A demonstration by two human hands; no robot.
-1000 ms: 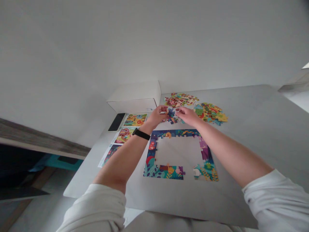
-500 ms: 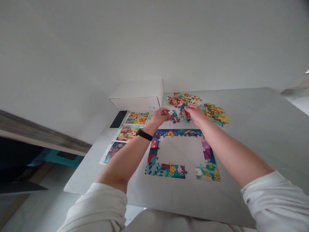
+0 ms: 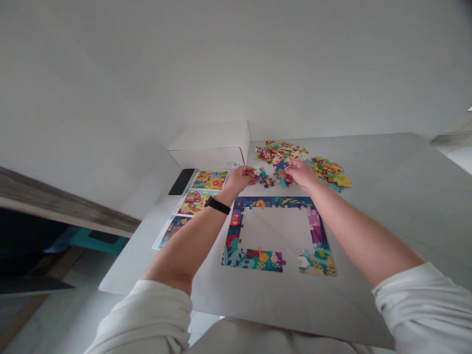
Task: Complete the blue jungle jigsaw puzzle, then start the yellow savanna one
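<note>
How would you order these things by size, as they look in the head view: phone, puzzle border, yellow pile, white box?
Largest to smallest:
1. Puzzle border, by its outer outline
2. White box
3. Yellow pile
4. Phone
The border lies nearest the camera, so this is apparent size only.

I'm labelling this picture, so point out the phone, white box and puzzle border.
Phone (image 3: 181, 182), head view: its dark face.
White box (image 3: 210, 158), head view: front panel.
Puzzle border (image 3: 271, 202), head view: far strip.

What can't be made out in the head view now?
All in the head view:
Lowest picture card: right part hidden behind the left forearm.
Label on the white box: too small to read.
Left hand, right hand: too small to tell whether puzzle pieces are gripped.
Right sleeve: cut off by picture edges.
</note>
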